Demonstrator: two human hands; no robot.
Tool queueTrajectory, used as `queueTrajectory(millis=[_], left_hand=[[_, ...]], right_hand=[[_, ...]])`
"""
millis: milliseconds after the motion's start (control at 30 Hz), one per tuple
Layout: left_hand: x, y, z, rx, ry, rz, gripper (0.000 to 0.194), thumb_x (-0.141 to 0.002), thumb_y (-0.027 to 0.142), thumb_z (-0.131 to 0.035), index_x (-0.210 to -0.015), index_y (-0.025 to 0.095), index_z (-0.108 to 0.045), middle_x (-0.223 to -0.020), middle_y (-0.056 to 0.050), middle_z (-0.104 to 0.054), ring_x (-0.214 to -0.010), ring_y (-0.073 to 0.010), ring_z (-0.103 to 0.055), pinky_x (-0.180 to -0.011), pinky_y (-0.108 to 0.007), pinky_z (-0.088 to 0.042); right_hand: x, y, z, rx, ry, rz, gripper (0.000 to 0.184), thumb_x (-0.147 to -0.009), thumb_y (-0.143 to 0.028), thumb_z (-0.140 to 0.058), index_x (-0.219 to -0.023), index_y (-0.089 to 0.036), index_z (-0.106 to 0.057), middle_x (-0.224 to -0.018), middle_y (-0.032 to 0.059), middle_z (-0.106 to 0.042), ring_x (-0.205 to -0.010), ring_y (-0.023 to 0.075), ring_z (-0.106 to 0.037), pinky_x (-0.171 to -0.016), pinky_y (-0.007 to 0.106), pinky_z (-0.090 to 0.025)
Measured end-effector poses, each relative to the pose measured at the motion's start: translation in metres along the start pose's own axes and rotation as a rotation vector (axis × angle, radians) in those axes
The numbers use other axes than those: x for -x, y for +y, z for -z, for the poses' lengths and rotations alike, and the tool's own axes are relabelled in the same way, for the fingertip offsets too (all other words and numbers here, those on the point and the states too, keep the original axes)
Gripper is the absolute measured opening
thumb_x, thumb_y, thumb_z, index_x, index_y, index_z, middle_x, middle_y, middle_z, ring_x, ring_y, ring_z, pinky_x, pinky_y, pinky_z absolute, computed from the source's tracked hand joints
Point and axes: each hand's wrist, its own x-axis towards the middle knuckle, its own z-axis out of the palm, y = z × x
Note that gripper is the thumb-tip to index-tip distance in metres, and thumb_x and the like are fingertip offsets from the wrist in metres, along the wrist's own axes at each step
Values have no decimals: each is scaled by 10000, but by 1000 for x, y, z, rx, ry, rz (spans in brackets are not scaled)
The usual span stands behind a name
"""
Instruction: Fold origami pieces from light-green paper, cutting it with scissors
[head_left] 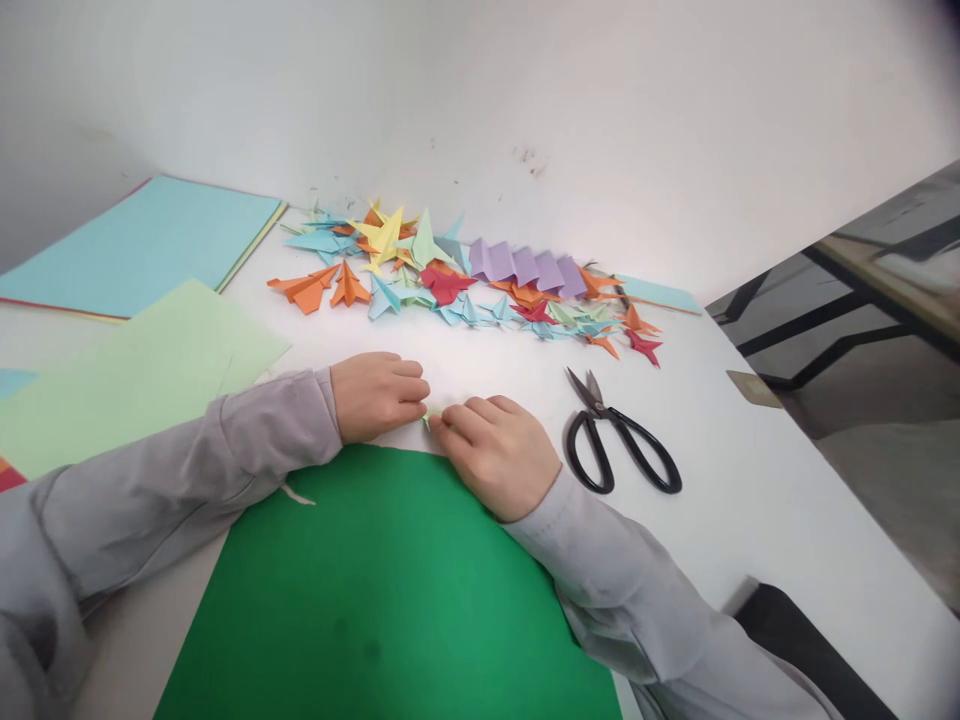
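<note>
light green paper piece [427, 417], tiny and mostly covered, sits between the two hands, just past the far edge of the green sheet [375, 580], around the middle of the table [750, 470]. the left hand [379, 395] is curled, its grip narrow on the piece; the right hand [499, 450] pinches it from the other side, probably so neither end slips. folded paper shapes [442, 285] line the table's far edge, perhaps to leave working room. scissors [598, 408] lie between the right hand and the table's right edge, likely for easy reach, blades toward the far edge. which way the piece points, and its long axis, cannot be told behind the fingers.
</note>
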Motion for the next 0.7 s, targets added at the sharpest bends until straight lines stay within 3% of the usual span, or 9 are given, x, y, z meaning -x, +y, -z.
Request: queueTrajectory(millis=[333,467,700], left_hand=[[3,-6,-8,-20,-31,-3,274,-823,140,-407,-624,155,-595,-631,-57,-559,-611,-152,-448,-536,-289,-336],[-2,0,-1,-118,-29,-27,307,-807,117,-416,-541,143,-566,-578,-66,-542,-594,-160,-454,-503,-300,-315],[-10,9,9,-130,-154,-50,283,-811,119,-415,-581,138,-580,-584,-80,-538,-596,-170,-459,-480,-319,-279]], right_hand=[[-4,-5,2,-18,-26,43,256,-838,-104,-448,-624,-140,-584,-600,41,-530,-583,154,-393,-549,326,-209],[-4,-7,3,-9,-25,30,264,-833,-92,-438,-616,-145,-579,-601,43,-530,-583,155,-391,-551,332,-202],[-3,-3,3,-4,-31,-2,226,-831,-114,-454,-658,-135,-599,-597,35,-538,-573,147,-392,-568,329,-215]])
